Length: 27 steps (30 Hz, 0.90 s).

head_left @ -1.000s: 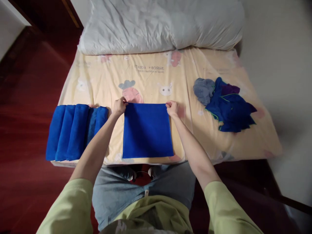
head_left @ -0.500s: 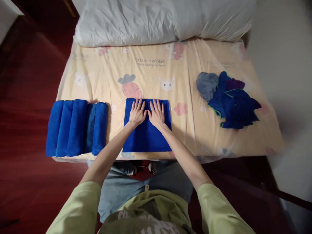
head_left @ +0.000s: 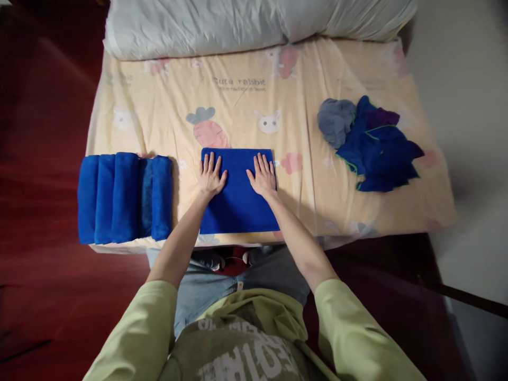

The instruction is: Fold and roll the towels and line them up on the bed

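Note:
A blue towel (head_left: 240, 206) lies flat and smooth near the front edge of the bed, roughly square in outline. My left hand (head_left: 212, 177) rests palm down on its far left part, fingers spread. On the far right part lies my right hand (head_left: 262, 177), also flat with the fingers apart. Neither hand grips anything. To the left, several rolled blue towels (head_left: 127, 196) sit side by side at the bed's front edge.
A crumpled heap of dark blue cloths (head_left: 383, 153) with green edging lies on the right, beside a grey cloth (head_left: 336, 123) and a purple one (head_left: 381, 117). A white quilt (head_left: 238, 26) spans the back of the yellow printed bed sheet (head_left: 159, 116). A wall (head_left: 468, 132) stands at right.
My hands have slid apart from the middle of the blue towel, the left one toward its left edge and the right one toward its right edge. The view has shifted slightly.

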Available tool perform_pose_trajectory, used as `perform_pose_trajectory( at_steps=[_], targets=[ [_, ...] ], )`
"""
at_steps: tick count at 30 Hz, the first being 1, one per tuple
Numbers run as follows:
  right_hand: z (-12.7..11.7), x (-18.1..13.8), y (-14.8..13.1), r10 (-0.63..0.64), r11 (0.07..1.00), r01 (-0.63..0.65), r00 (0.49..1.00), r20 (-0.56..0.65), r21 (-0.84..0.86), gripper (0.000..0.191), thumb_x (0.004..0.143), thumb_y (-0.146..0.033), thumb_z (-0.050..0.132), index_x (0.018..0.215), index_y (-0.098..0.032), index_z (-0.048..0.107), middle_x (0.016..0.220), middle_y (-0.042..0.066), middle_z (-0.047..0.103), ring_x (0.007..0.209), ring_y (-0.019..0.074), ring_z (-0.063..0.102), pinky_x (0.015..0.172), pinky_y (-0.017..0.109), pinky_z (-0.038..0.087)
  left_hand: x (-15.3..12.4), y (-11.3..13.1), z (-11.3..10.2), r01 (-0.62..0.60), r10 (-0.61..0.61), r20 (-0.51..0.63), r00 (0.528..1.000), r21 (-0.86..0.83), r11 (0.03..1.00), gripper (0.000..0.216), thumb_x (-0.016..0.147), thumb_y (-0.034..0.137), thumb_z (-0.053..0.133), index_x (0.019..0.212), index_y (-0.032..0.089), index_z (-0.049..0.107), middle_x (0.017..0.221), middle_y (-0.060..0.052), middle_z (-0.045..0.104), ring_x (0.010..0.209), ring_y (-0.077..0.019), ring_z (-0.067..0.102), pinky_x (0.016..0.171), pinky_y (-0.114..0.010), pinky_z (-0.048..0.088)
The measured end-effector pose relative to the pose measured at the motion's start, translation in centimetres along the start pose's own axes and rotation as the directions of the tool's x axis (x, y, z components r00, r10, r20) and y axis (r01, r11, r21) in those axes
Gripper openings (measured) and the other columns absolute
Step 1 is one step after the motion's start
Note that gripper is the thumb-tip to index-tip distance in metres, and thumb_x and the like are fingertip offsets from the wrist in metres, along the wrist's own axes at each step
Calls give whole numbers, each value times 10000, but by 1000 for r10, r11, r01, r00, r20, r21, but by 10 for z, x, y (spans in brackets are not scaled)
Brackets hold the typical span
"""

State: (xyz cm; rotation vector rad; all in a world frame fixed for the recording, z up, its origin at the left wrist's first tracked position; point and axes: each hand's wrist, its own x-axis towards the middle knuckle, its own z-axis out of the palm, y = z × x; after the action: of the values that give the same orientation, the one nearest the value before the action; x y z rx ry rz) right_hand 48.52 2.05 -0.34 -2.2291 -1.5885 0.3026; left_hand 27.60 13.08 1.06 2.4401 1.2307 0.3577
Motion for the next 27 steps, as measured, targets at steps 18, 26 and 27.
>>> perform_pose_trajectory(
  at_steps=[18, 26, 27],
  targets=[
    [-22, -104, -11, -80, 996, 83, 994, 79, -28, 734, 1095, -477, 344, 1692, -74, 206, 1754, 155, 174, 1656, 285, 101, 1358, 544, 126, -94, 9, -11, -98, 100, 69, 993, -19, 995, 722, 1053, 459, 365, 1674, 100, 281, 1753, -147, 183, 1650, -279, 83, 1349, -526, 76],
    [-30, -165, 1, -93, 995, 95, 991, 97, -10, 698, 1086, -419, 351, 1706, -141, 193, 1753, 94, 191, 1653, 256, 125, 1370, 543, 114, -158, -1, -19, -205, 202, 152, 968, 5, 979, 672, 1063, 420, 338, 1672, 139, 319, 1750, -113, 189, 1645, -259, 98, 1356, -496, 101],
    [-31, -174, 3, -84, 996, 86, 992, 97, -15, 695, 1083, -412, 354, 1708, -155, 194, 1751, 90, 200, 1652, 255, 131, 1369, 550, 115, -164, -3, -20, -215, 212, 153, 965, 6, 977, 669, 1062, 415, 337, 1671, 141, 324, 1752, -112, 178, 1645, -259, 93, 1356, -494, 103]
  ],
)
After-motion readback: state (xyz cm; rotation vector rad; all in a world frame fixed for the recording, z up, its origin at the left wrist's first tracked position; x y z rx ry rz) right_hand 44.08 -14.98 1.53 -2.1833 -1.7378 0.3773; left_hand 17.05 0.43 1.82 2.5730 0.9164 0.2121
